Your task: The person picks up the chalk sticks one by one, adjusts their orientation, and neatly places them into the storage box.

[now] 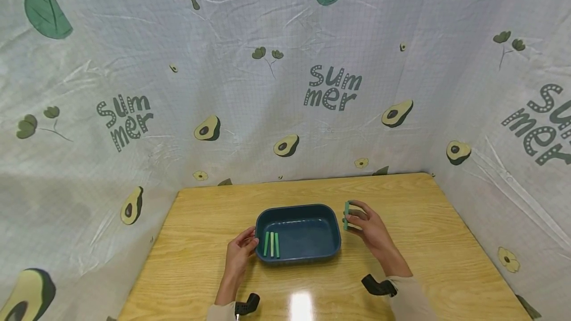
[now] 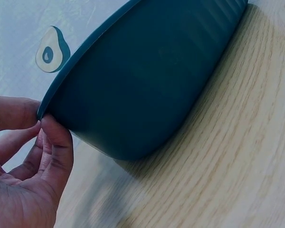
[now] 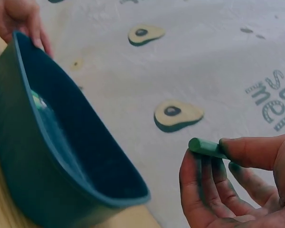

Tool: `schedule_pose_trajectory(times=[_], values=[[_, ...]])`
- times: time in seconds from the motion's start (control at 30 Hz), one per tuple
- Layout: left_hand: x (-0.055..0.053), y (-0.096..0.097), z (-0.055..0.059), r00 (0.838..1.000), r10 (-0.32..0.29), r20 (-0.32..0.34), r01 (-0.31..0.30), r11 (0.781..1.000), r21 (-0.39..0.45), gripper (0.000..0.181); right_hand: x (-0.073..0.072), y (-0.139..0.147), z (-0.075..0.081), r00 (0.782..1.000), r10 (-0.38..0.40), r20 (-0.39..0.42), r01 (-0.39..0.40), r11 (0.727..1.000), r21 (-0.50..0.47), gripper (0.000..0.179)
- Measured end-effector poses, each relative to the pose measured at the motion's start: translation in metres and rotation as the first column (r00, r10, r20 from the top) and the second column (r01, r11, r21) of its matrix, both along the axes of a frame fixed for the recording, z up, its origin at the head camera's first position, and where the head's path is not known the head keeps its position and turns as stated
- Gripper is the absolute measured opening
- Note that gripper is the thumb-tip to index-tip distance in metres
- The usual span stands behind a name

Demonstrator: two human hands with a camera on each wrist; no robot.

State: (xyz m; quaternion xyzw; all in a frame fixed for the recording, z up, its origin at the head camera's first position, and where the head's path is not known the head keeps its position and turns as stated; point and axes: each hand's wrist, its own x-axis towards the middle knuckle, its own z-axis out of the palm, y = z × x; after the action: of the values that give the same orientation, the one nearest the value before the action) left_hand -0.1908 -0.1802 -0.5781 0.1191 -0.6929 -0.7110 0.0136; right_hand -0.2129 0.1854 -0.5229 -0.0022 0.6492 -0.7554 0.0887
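Observation:
A dark blue-green rectangular tub [image 1: 308, 256] stands on the table. At its left end my left hand [image 1: 238, 256] pinches the rim between thumb and fingers, as the left wrist view shows close up. Inside, along the left side, three chalk sticks [image 1: 272, 244] lie side by side, two green and the middle one paler. Just beyond the tub's right end, my right hand [image 1: 366, 224] holds another green chalk stick [image 3: 206, 147] between thumb and fingertips. Green dust marks the fingers of that hand in the right wrist view.
The wooden table [image 1: 205, 212] reaches back to a pale plastic sheet [image 1: 241, 93] printed with avocados, leaves and lettering, which hangs behind and at both sides. Black wrist mounts [image 1: 379, 285] sit on both forearms.

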Motion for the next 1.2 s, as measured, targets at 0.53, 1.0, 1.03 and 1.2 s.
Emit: schedule_pose_trajectory(times=[0.53,1.0,1.03,1.2], values=[[0.0,0.001,0.003,1.0,-0.001,-0.013,0.001,1.0,-0.009,0.04,-0.013,-0.042,0.005,0.994,0.091,0.055,-0.094,0.994,0.047,0.056],[-0.001,0.002,0.003,1.0,0.005,-0.001,-0.005,1.0,0.01,0.041,-0.022,-0.085,-0.005,0.98,0.171,0.098,-0.175,0.984,0.03,0.053],[0.0,0.002,0.003,1.0,0.007,0.0,-0.007,1.0,0.014,0.042,-0.022,-0.087,-0.006,0.98,0.173,0.1,-0.176,0.984,0.027,0.054],[0.001,0.003,0.004,1.0,0.004,0.003,-0.004,1.0,0.014,0.042,-0.025,-0.094,-0.013,0.98,0.167,0.106,-0.171,0.985,0.033,0.055]])
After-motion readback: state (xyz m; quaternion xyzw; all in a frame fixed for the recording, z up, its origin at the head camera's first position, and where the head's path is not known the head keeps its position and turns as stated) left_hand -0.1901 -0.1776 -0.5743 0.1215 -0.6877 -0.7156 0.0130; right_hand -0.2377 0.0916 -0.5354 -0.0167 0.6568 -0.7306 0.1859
